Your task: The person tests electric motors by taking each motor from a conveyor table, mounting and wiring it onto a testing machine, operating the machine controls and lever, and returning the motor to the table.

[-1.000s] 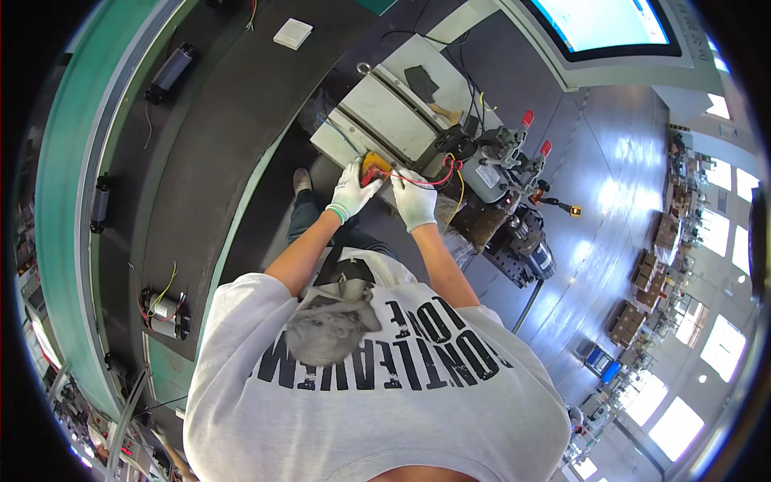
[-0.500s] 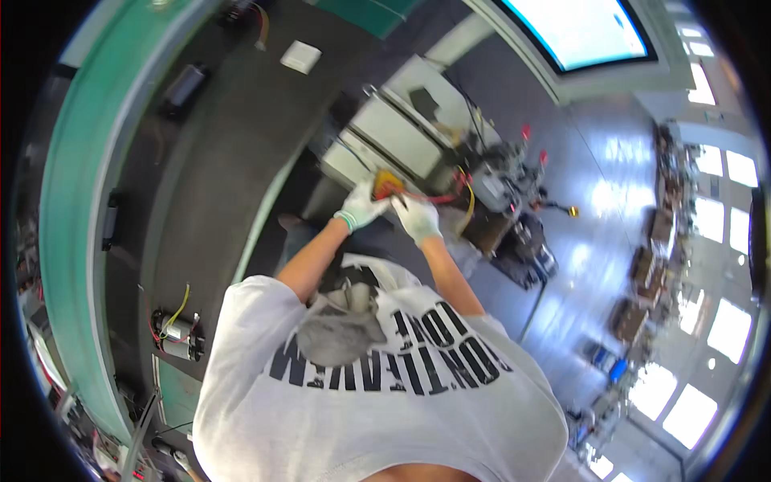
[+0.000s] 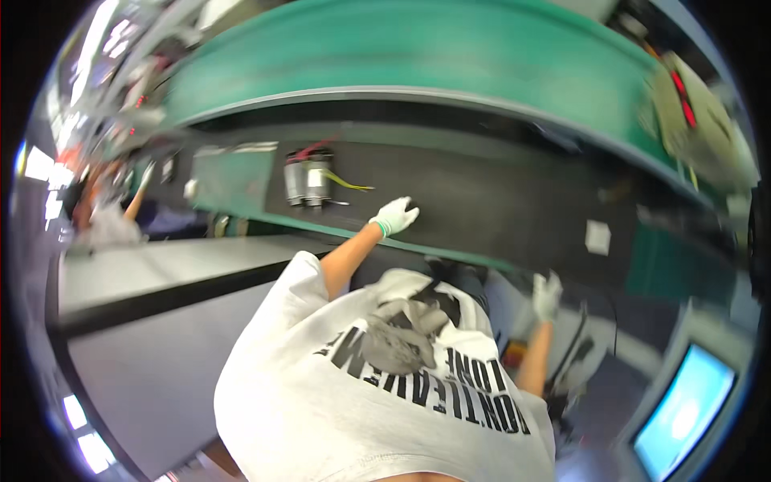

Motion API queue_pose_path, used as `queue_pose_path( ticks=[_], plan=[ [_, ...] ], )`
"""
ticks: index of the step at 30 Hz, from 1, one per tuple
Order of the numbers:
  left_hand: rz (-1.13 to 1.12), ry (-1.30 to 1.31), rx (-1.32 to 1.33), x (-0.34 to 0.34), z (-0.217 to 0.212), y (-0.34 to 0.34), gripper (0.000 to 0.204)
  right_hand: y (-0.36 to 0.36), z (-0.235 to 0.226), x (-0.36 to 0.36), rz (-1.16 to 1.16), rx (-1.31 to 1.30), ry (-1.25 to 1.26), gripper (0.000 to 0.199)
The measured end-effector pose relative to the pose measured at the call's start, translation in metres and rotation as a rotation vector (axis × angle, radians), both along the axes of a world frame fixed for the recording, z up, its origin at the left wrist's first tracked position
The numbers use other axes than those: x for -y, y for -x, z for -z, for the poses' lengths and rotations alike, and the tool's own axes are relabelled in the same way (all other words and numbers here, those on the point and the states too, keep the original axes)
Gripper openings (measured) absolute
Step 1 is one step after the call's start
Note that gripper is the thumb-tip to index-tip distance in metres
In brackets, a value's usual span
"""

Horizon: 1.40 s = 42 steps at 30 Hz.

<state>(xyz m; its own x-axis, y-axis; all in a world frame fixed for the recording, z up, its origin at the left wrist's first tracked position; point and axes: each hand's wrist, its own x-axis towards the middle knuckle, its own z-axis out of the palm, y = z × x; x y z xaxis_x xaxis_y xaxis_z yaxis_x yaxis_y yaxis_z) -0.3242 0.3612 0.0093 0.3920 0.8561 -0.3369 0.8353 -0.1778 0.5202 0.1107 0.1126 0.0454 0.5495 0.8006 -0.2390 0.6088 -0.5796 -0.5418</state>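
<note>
My left hand (image 3: 395, 217), in a white glove with a green cuff, is over the dark work surface, fingers apart and nothing visible in it. To its left stand silvery, black-ended cylinders like small motors (image 3: 307, 178), with red and yellow wires; a gap separates them from the hand. My right hand (image 3: 547, 296), also gloved and smeared by motion, is off to the right near the bench's front edge. Its fingers look stretched out and empty. Beside my right forearm lies a yellow and red thing (image 3: 514, 352), partly hidden; its kind is unclear.
The dark bench top (image 3: 474, 185) runs across in front of me, with a green raised belt (image 3: 401, 56) behind it. A white card (image 3: 597, 238) lies at right. A lit screen (image 3: 683, 402) stands at lower right, a grey cabinet (image 3: 169, 361) at left. Another person (image 3: 112, 221) works far left.
My view has swung left toward the bench. My hands, earlier together at the yellow and red thing, are now wide apart and off it. The left one has moved over the bench.
</note>
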Motion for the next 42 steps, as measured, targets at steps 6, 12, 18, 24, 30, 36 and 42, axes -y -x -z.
queue_pose_path(
  ticks=[6,12,18,24,30,36,42],
  plan=[
    [-0.69,0.006,-0.122,0.109,-0.038,0.142,0.054,-0.164,0.06,-0.076,0.243,0.749,-0.016,0.054],
    [-1.083,0.438,-0.194,0.297,-0.055,0.133,0.057,-0.155,0.166,-0.117,0.34,1.029,0.14,0.085],
    [-1.136,0.664,-0.124,0.357,-0.021,0.079,0.074,-0.165,0.186,-0.109,0.282,0.962,-0.041,0.098],
    [-1.154,0.216,-0.088,0.255,-0.002,0.1,0.064,-0.149,0.148,-0.168,0.331,0.557,0.404,0.09],
    [-1.076,-0.32,-0.163,0.078,-0.012,0.189,0.05,0.037,0.061,-0.23,-0.102,0.306,0.192,0.07],
    [-0.799,0.015,-0.355,-0.042,-0.02,0.247,0.066,0.216,0.039,-0.241,-0.356,0.018,0.073,0.063],
    [-0.295,0.302,-0.425,-0.12,-0.014,0.256,0.079,0.305,0.033,-0.241,-0.551,-0.066,-0.093,0.051]
  ],
)
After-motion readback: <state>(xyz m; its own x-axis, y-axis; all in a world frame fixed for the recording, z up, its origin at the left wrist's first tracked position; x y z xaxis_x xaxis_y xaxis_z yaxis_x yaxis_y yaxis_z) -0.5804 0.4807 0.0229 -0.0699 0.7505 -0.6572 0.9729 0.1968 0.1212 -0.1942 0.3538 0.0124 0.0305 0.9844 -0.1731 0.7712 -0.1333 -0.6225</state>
